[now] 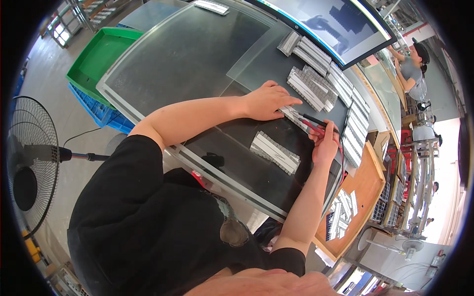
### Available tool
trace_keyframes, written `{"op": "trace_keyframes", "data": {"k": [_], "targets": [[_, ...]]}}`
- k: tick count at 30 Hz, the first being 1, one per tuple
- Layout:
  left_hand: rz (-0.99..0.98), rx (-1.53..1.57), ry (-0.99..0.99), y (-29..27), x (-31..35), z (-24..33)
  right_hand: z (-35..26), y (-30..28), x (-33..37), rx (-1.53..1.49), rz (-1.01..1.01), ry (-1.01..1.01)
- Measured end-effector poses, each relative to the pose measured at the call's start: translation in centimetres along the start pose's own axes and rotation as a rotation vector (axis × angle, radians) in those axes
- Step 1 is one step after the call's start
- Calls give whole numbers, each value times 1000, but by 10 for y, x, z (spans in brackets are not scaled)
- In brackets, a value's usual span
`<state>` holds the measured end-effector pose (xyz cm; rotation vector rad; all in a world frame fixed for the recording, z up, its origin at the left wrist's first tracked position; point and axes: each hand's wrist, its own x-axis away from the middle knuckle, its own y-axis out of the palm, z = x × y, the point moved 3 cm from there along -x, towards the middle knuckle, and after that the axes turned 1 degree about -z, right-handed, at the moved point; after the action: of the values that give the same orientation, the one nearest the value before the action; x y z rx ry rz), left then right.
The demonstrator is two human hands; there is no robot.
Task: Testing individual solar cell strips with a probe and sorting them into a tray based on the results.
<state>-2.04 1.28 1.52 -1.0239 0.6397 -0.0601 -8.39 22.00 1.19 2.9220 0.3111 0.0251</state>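
My left hand (265,102) grips the upper end of a narrow white-and-grey strip (293,115) on the dark tabletop, its index finger stretched over it. My right hand (323,145) is closed around a red test probe (315,129) and a black test probe (313,120). Both probes point left at the strip; whether their tips touch it is too small to tell. Below the hands lie several similar strips (275,152) side by side. Beyond them sits a further stack of strips (312,89).
A monitor (340,29) stands at the back. Rows of strips (354,123) line the right side, above a wooden tray (363,197) with loose strips. On the left are a green bin (101,61), a blue crate (94,106) and a fan (32,163). Another person (412,66) works far right.
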Motion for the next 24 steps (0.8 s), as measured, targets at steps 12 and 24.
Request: {"op": "trace_keyframes", "data": {"k": [12, 24], "targets": [[19, -11, -21, -3, 4, 0, 2, 4, 2, 73, -27, -27], [306, 217, 550, -108, 1, 165, 9, -9, -7, 165, 34, 39]]}}
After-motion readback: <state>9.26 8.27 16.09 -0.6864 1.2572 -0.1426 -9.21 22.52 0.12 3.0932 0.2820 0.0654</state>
